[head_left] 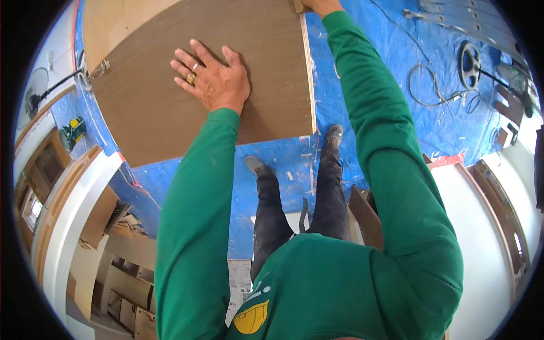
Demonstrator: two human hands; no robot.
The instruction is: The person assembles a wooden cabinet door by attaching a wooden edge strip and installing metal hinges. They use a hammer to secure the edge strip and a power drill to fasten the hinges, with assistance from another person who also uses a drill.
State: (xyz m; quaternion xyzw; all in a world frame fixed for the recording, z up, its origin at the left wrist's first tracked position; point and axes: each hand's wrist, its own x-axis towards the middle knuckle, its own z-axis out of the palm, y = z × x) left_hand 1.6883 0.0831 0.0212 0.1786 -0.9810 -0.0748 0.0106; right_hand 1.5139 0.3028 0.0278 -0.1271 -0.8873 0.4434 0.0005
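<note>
A large brown-stained wood panel point(272, 90) with a pale raw edge lies in front of me. My left hand point(218, 82) rests on it with its fingers spread, rings on two of them. At the panel's far right edge, my right hand point(323, 4) is cut off by the top of the view. A small tan block point(298, 6) shows beside that hand, apparently in its grip, though the fingers are mostly out of sight. What looks like a paintbrush point(101, 69) sits at the panel's left edge. Paler bare wood point(122, 20) borders the brown surface at the far left.
Blue plastic sheeting point(396, 113) covers the floor, with a looped cord point(425, 85) on it. A ladder point(470, 22) and a stand with a round base point(469, 65) are at far right. A green-and-yellow device point(72, 133) and a fan point(35, 93) stand left. My feet are under the near edge.
</note>
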